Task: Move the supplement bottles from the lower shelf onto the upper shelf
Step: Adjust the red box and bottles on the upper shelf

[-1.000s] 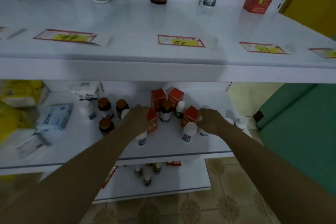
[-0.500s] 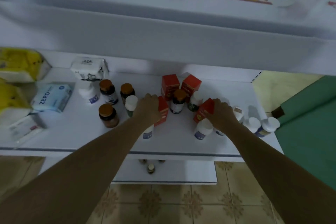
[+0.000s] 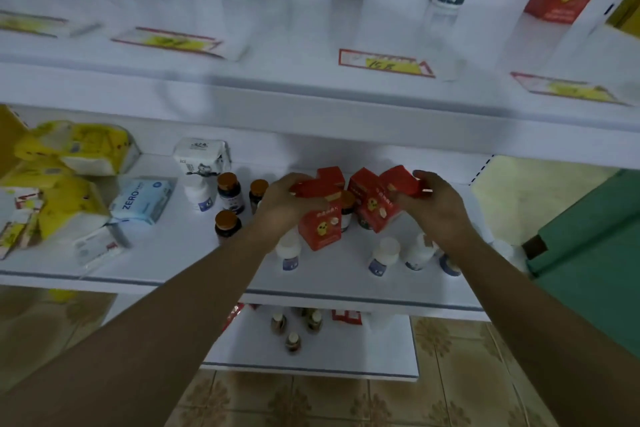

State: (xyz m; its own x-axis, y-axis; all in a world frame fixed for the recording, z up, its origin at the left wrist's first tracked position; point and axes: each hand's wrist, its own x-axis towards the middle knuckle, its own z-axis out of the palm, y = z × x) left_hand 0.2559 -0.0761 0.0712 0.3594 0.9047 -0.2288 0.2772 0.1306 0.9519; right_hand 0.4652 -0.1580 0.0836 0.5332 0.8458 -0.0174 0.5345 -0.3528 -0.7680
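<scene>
the white upper shelf (image 3: 311, 87) hangs over the lower shelf (image 3: 194, 263), where near the middle the left hand (image 3: 287, 201) is closed around one red box (image 3: 320, 218), the right hand (image 3: 438, 204) around another red box (image 3: 398, 182), and white-capped bottles (image 3: 384, 255) stand near its front edge.

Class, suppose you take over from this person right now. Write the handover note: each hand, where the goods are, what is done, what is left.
Left hand: closed on a red box, lifted off the lower shelf.
Right hand: closed on red boxes.
White-capped bottles and brown-capped bottles stand on the lower shelf.
Done: boxes picked up, none placed yet.
Left: set them on the upper shelf, then move the bottles.
</scene>
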